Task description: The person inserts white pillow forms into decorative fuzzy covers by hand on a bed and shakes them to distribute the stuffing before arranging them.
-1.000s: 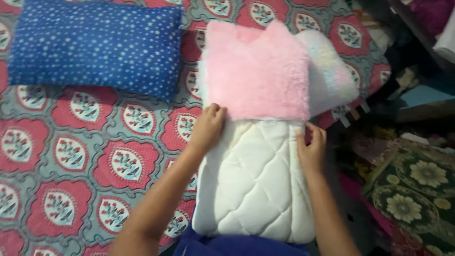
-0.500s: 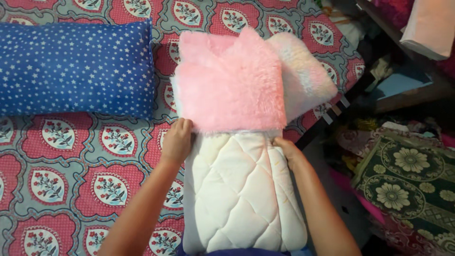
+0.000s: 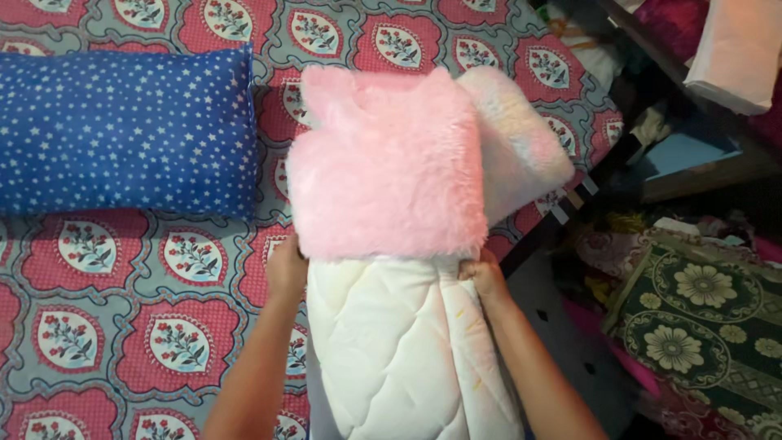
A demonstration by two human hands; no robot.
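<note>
Hidden ends and cropped edges

The pink cover hides the upper part of the white pillow, whose lower end runs off the bottom edge. Fingertips of the left hand and right hand vanish under the fur. The blue pillow is cropped at the left edge.

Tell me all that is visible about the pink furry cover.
The pink furry cover looks like long, soft plush, roughly square, with a notched top edge. It is drawn partway over a white quilted pillow, whose lower part is bare. It lies on the patterned bedsheet, against a pale fluffy cushion. The left hand and right hand grip its bottom corners.
</note>
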